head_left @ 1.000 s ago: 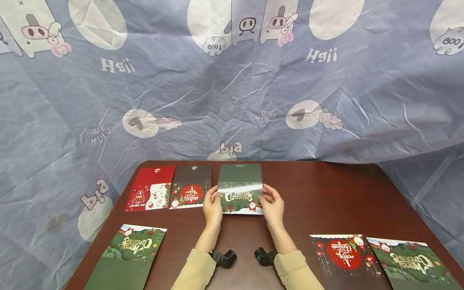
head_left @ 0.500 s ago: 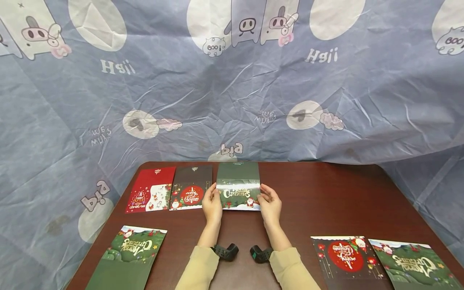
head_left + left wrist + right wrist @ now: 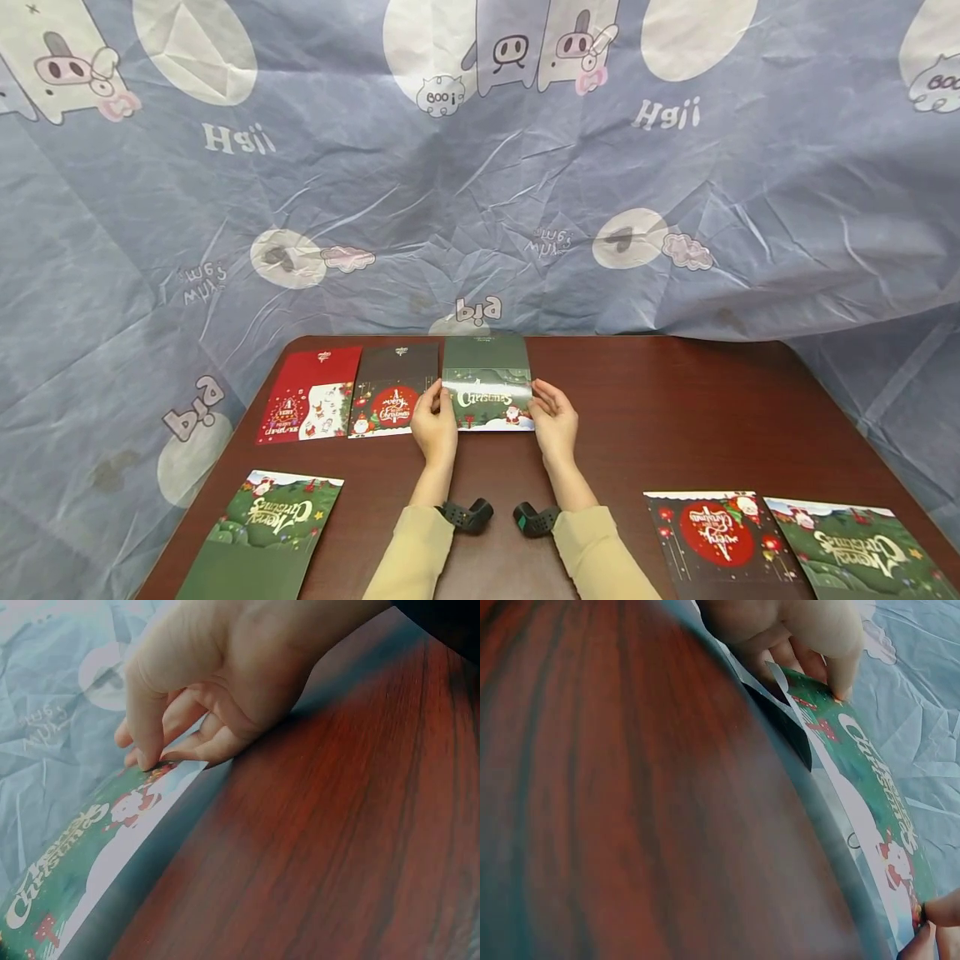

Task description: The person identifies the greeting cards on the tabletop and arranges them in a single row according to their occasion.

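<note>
Nearest, we see the left green card [image 3: 262, 533] on the table [image 3: 667, 417], with the near dark card [image 3: 720, 537] and the right green card [image 3: 858, 542] side by side to the right. Beyond, the left hand [image 3: 435, 425] and right hand [image 3: 555, 422] pinch the side edges of the middle green card [image 3: 487, 387] towards the table's far edge, just beside the far dark card [image 3: 393, 387], with the red card [image 3: 311, 396] left of that.

The green card [image 3: 487, 407] (gold-lettered, Santa on snow) is held by both side edges, print upright.
</note>
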The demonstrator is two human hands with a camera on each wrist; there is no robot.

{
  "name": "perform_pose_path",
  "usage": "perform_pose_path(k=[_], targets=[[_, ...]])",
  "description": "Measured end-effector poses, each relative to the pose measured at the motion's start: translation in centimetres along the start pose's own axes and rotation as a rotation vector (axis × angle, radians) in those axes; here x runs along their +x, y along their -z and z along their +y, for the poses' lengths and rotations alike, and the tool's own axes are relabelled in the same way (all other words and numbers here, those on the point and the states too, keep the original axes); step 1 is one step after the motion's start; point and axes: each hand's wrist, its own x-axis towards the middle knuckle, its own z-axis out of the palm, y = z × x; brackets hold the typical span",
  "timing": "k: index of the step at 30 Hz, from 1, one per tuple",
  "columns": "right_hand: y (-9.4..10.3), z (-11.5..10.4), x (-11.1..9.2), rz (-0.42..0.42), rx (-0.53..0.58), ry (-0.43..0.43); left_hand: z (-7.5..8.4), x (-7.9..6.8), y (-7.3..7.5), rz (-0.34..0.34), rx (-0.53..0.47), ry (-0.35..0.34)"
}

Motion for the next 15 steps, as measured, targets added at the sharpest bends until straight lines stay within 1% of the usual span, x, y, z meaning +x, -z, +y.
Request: perform_pose_path(k=[2,5,10,15], targets=[[0.0,0.2,0.2,-0.001,0.000,0.020,-0.1,0.0,-0.1,0.013,0.012,-0.024],[-0.2,0.4,0.5,-0.009,-0.001,0.037,-0.1,0.2,-0.2,0.027,0.006,-0.026],[-0.6,0.5,0.8,-0.011,-0.005,0.032,-0.3,0.7,-0.4,0.033,-0.002,0.010],[-0.8,0.7,1.2,-0.009,-0.043,0.028,-0.4,0.9,-0.6,0.020,0.033,0.052]])
